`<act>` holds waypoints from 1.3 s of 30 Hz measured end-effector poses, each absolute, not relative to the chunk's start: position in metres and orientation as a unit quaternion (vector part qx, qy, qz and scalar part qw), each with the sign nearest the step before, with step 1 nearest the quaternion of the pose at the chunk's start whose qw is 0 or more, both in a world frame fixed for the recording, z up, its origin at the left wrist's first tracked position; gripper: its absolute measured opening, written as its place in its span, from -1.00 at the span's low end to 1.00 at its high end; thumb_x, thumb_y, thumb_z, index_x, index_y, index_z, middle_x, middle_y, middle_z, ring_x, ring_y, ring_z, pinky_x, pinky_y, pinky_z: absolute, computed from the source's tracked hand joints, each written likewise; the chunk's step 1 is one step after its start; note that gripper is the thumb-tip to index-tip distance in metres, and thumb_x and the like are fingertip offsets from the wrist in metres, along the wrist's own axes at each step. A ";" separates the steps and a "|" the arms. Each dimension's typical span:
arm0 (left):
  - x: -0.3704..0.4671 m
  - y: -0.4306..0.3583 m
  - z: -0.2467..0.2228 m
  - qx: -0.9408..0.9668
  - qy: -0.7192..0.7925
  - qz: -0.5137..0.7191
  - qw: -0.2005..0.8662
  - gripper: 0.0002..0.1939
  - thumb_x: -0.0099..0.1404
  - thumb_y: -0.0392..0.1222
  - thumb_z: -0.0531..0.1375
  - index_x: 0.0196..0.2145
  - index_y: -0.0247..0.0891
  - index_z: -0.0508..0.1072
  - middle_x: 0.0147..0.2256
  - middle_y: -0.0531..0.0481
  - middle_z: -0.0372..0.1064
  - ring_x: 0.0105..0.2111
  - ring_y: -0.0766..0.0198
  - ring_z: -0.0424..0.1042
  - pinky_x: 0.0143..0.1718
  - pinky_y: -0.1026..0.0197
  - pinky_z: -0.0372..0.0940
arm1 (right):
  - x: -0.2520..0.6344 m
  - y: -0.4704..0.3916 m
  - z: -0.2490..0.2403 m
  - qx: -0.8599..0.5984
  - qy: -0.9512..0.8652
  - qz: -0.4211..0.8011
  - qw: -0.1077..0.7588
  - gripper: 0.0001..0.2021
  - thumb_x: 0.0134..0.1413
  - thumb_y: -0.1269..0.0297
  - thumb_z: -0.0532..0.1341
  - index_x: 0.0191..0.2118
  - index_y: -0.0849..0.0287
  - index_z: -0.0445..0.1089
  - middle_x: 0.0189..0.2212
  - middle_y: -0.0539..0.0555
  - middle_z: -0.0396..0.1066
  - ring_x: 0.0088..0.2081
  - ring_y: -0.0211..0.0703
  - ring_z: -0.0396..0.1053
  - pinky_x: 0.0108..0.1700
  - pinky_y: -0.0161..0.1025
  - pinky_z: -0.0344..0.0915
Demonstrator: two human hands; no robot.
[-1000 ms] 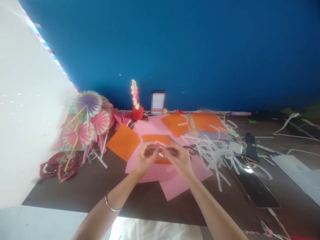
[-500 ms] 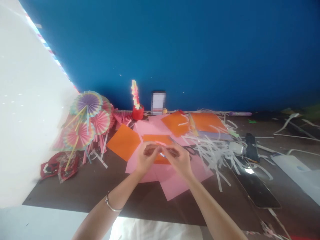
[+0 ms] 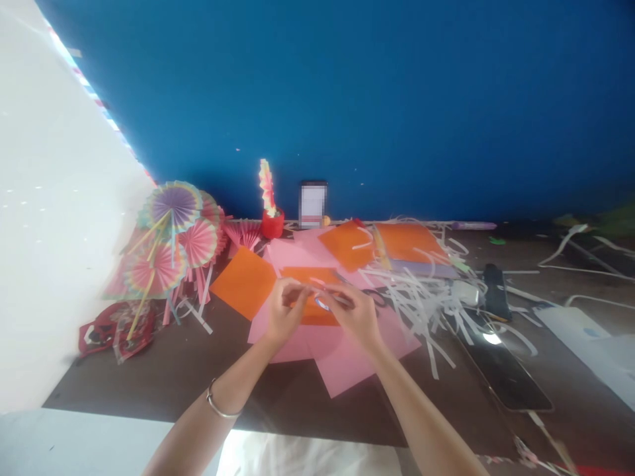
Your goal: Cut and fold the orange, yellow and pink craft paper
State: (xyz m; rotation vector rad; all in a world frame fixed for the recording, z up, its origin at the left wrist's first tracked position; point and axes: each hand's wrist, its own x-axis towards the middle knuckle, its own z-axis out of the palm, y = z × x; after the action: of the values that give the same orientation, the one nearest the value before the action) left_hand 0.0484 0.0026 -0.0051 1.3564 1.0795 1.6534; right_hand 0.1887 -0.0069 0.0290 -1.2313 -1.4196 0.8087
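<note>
My left hand (image 3: 286, 311) and my right hand (image 3: 356, 314) face each other above an orange paper sheet (image 3: 310, 318). Thumb and fingers are pinched together on both, a small gap apart. What the left fingertips hold is too small to make out. At the right fingertips shows a small white-and-blue round thing (image 3: 321, 302), perhaps a tape roll; whether it is gripped or lies on the paper I cannot tell. Pink paper sheets (image 3: 342, 370) spread beneath the orange one. Scissors (image 3: 377, 297) lie partly hidden behind the right hand.
Pleated paper fans (image 3: 173, 208) crowd the left side, near a red pot (image 3: 272, 225). To the right lie tangled white paper strips (image 3: 411, 297) and a dark phone (image 3: 516, 380) with a cable. More orange sheets (image 3: 243, 283) are around; a blue wall (image 3: 347, 99) stands behind.
My hands have drawn slightly apart, the left moving a little left, and the white-and-blue round thing shows more clearly between them. The whole view has shifted slightly.
</note>
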 end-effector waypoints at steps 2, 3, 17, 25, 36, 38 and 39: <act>0.049 0.002 -0.003 0.530 0.406 0.644 0.374 -0.82 0.18 -0.12 0.21 -0.34 -0.27 0.31 -0.36 0.00 0.32 -0.35 0.30 0.46 -0.30 0.21 0.39 | 0.189 -0.007 0.029 -0.517 -0.589 0.336 0.523 -0.82 -0.05 0.15 0.26 -0.38 0.14 0.47 -0.38 0.07 0.49 -0.33 -0.11 0.47 -0.26 -0.21 0.45; 0.049 0.001 -0.001 0.531 0.398 0.645 0.380 -0.82 0.19 -0.13 0.20 -0.33 -0.26 0.30 -0.37 0.01 0.33 -0.36 0.29 0.47 -0.30 0.21 0.39 | 0.189 -0.007 0.030 -0.517 -0.587 0.337 0.523 -0.82 -0.06 0.15 0.26 -0.38 0.14 0.48 -0.39 0.07 0.50 -0.33 -0.10 0.47 -0.26 -0.21 0.45; 0.052 -0.004 0.010 0.594 0.417 0.537 0.431 -0.80 0.26 -0.12 0.10 -0.31 -0.12 0.53 -0.11 -0.05 0.43 -0.05 0.13 0.38 0.02 0.01 0.26 | 0.183 -0.011 0.043 -0.509 -0.548 0.413 0.520 -0.82 -0.10 0.14 0.28 -0.43 0.14 0.48 -0.44 0.05 0.51 -0.38 -0.11 0.47 -0.33 -0.21 0.43; 0.050 -0.003 0.007 0.558 0.451 0.557 0.418 -0.77 0.27 -0.11 0.09 -0.36 -0.13 0.55 -0.20 0.03 0.50 -0.10 0.13 0.43 -0.03 0.05 0.31 | 0.182 -0.011 0.030 -0.478 -0.609 0.360 0.520 -0.88 0.02 0.22 0.22 -0.33 0.10 0.46 -0.29 0.09 0.47 -0.24 -0.10 0.44 -0.31 -0.23 0.44; 0.043 0.007 -0.002 0.500 0.484 0.574 0.432 -0.70 0.22 0.01 0.12 -0.30 -0.21 0.56 -0.29 -0.02 0.52 -0.24 0.15 0.49 -0.09 0.05 0.35 | 0.198 -0.012 0.022 -0.434 -0.811 -0.063 0.388 -0.71 0.12 0.47 0.09 -0.11 0.05 0.42 -0.28 0.06 0.46 -0.25 -0.24 0.42 -0.28 -0.37 0.35; 0.043 0.009 -0.003 0.484 0.491 0.580 0.434 -0.69 0.21 0.02 0.13 -0.32 -0.23 0.56 -0.31 -0.04 0.52 -0.26 0.14 0.50 -0.11 0.06 0.37 | 0.199 -0.011 0.021 -0.419 -0.815 -0.113 0.385 -0.71 0.10 0.52 0.09 -0.12 0.10 0.42 -0.30 0.05 0.46 -0.29 -0.27 0.42 -0.33 -0.40 0.32; 0.043 0.010 -0.004 0.477 0.490 0.583 0.439 -0.69 0.20 0.03 0.14 -0.33 -0.23 0.56 -0.31 -0.05 0.52 -0.26 0.14 0.50 -0.12 0.07 0.38 | 0.199 -0.011 0.021 -0.415 -0.814 -0.128 0.385 -0.71 0.09 0.54 0.09 -0.13 0.12 0.42 -0.31 0.05 0.47 -0.31 -0.29 0.42 -0.35 -0.40 0.31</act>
State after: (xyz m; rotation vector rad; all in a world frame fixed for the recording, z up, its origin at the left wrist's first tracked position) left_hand 0.0428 0.0098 -0.0039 1.1850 1.2183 1.4493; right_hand 0.1988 -0.0105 0.0208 -1.0560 -2.0741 -0.3265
